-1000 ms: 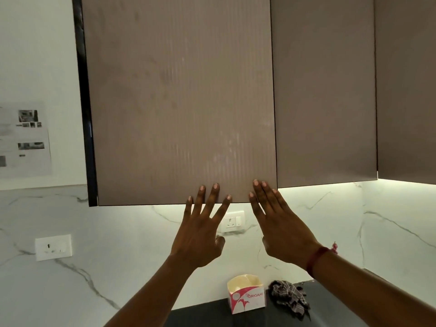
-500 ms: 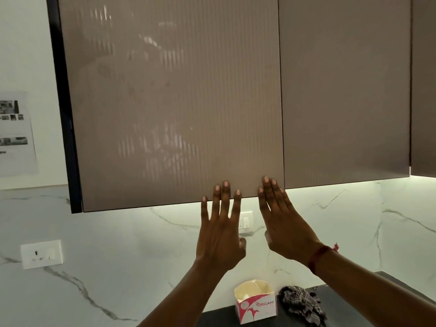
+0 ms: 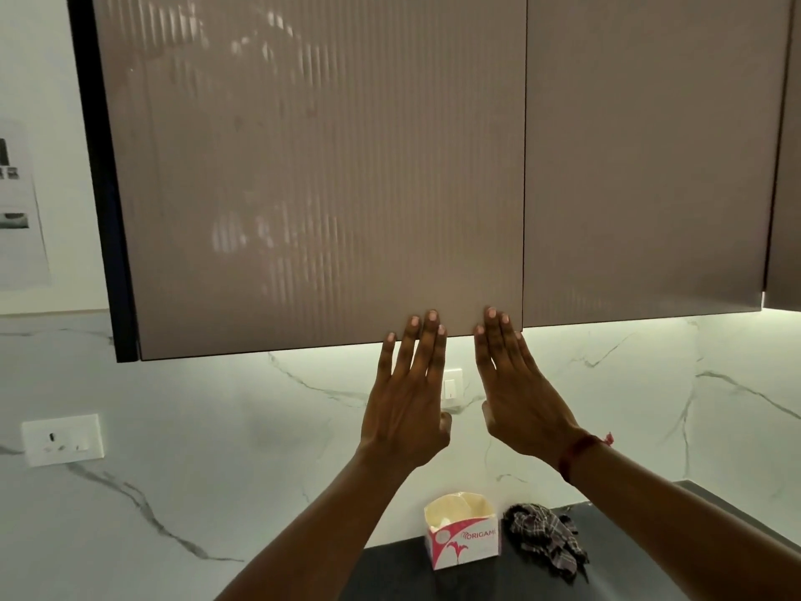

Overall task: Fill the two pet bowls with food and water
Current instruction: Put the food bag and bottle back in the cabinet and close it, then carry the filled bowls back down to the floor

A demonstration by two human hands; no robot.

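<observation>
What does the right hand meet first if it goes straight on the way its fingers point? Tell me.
The right hand points up toward the bottom right corner of the cabinet door. Its fingertips already overlap that lower edge, so the door comes first; whether they touch yet is unclear.

Both arms are stretched up and forward. Left hand and right hand are flat, fingers straight and together, palms away, side by side, holding nothing.
</observation>
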